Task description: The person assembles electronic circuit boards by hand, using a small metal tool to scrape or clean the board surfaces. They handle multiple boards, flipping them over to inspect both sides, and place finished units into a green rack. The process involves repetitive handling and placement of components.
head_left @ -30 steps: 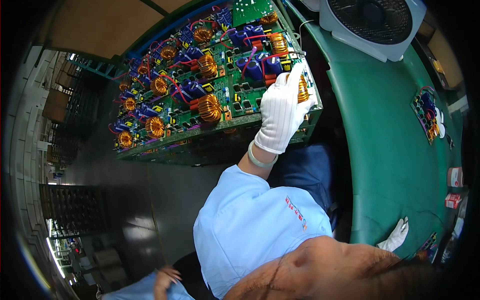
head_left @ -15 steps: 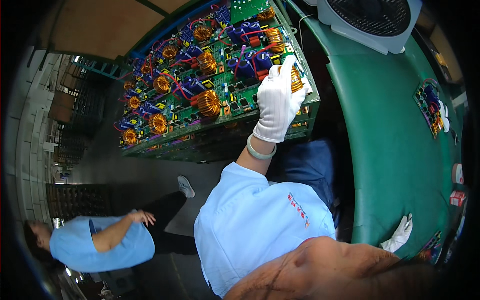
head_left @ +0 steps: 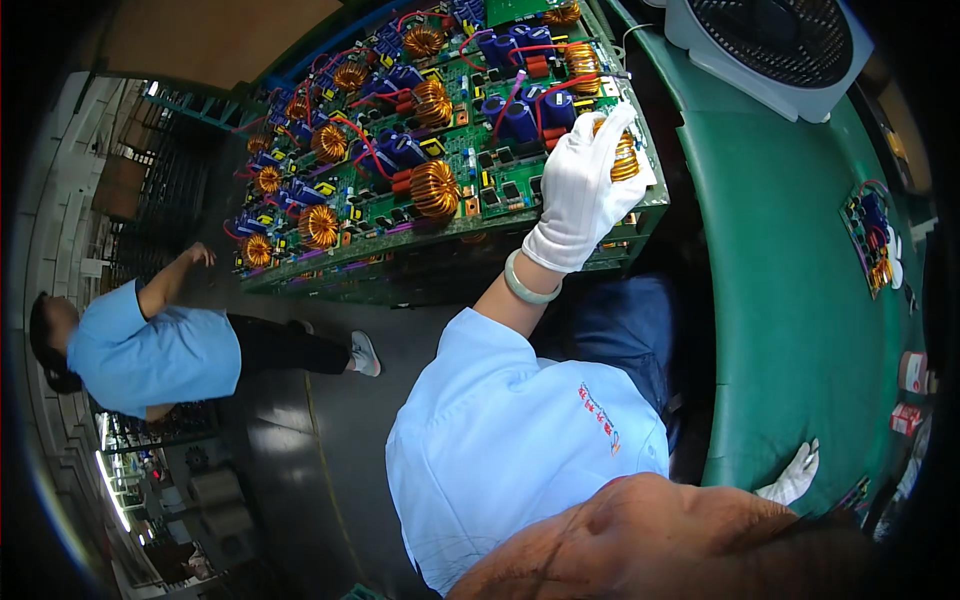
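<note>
My left hand (head_left: 585, 190), in a white glove with a pale bangle at the wrist, reaches over the near right corner of a rack of circuit boards. Its thumb and fingers are closed around a copper-wound coil (head_left: 625, 158) on the corner circuit board (head_left: 520, 192); the fingertips are partly hidden. Blue capacitors (head_left: 510, 118) and red wires stand beside it. At the lower right, my right hand (head_left: 795, 475), also gloved, rests on the green bench (head_left: 790, 330) with fingers stretched out and nothing in them.
The green metal rack (head_left: 450, 238) carries several more boards. On the bench lie a fan (head_left: 770, 45) at the far end, a loose circuit board (head_left: 868, 235) and small red-and-white boxes (head_left: 908, 395) near the right edge. A co-worker (head_left: 160, 345) is on the left.
My left hand's fingers have bent around the coil; before, one pointed outward. The whole view has shifted slightly. The co-worker has moved farther away, while my right hand stays on the bench.
</note>
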A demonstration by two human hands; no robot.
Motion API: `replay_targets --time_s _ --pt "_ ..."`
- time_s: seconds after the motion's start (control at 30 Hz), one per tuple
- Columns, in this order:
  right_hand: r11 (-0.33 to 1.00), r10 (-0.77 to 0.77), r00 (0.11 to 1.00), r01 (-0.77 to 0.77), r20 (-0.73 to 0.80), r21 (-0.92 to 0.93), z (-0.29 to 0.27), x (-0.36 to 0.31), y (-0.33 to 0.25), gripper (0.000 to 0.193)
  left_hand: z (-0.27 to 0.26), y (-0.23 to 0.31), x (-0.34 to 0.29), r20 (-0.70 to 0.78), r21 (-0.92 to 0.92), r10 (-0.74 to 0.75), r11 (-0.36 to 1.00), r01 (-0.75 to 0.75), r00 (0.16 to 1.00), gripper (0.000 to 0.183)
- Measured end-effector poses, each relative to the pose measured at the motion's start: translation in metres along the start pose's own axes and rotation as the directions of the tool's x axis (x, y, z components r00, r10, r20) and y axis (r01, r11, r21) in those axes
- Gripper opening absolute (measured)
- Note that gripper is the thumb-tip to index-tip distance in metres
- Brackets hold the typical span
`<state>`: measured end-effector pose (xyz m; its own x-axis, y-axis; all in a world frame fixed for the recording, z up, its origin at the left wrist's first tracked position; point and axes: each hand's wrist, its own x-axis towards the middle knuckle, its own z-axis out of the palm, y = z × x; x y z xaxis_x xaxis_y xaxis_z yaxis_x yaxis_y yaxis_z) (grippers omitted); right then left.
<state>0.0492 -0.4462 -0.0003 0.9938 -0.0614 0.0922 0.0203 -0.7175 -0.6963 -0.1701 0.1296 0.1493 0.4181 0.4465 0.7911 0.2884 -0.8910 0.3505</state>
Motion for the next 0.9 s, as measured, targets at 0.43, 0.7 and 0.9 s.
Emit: replay_targets --time_s 0.43,0.7,0.9 --pt "0.996 0.002 0.998 0.003 0.056 -0.087 -0.002 -0.002 -0.019 0.047 -0.006 -0.008 -0.005 -0.01 -0.069 0.03 0.997 -0.031 0.999 0.062" --pt "1.0 -0.025 1.0 0.024 0.016 0.02 0.005 -0.005 -0.021 0.045 -0.075 -0.005 0.003 -0.084 -0.092 0.152 0.983 -0.159 0.985 0.051" --pt "0.975 -0.085 0.996 0.085 0.011 -0.206 -0.003 -0.004 -0.024 0.043 -0.119 -0.062 -0.03 -0.217 0.443 -0.076 0.881 0.168 0.973 0.05"
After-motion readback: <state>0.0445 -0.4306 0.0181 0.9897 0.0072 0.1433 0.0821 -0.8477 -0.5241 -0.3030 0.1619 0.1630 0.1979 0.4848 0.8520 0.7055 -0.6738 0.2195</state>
